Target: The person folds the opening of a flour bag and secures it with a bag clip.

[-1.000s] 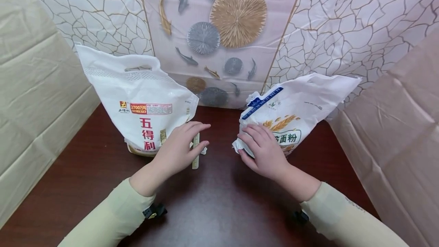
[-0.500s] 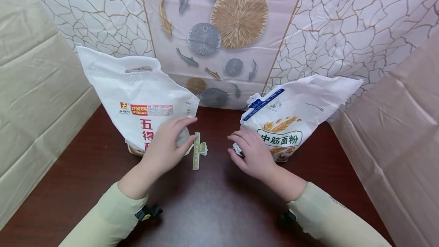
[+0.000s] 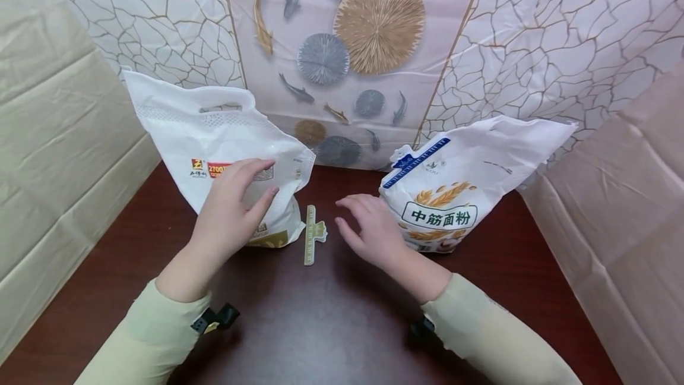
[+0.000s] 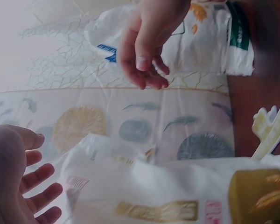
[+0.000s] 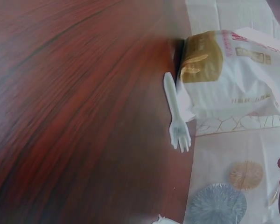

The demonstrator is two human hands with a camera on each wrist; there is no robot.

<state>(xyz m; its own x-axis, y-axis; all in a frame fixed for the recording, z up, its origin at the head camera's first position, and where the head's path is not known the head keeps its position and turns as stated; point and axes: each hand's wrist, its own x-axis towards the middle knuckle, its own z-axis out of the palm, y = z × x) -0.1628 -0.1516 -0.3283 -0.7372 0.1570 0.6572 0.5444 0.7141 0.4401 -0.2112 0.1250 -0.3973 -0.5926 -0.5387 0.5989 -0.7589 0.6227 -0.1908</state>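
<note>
My left hand (image 3: 227, 212) is held in front of the left white flour bag (image 3: 181, 123), fingers relaxed and nothing in them. Red lettering on that bag is partly hidden behind the hand. Between the two bags a yellow-green bag clip (image 3: 310, 239) lies on the table, close to the left bag's lower corner. My right hand (image 3: 371, 233) hovers just right of this clip, with loosely bent, bare fingers. Behind it the right flour bag (image 3: 454, 171), printed with wheat ears, has a blue bag clip (image 3: 417, 162) along its upper left edge. The left wrist view shows both hands holding nothing.
Both bags stand on a dark reddish wooden table (image 3: 342, 325), their tops leaning outward. A patterned cloth backdrop (image 3: 342, 111) rises right behind them. Beige cloth panels (image 3: 48, 135) close off the left and right sides.
My left hand has moved left and up across its bag, away from the yellow-green clip, which now shows whole. The right hand has shifted left, off the right bag's front.
</note>
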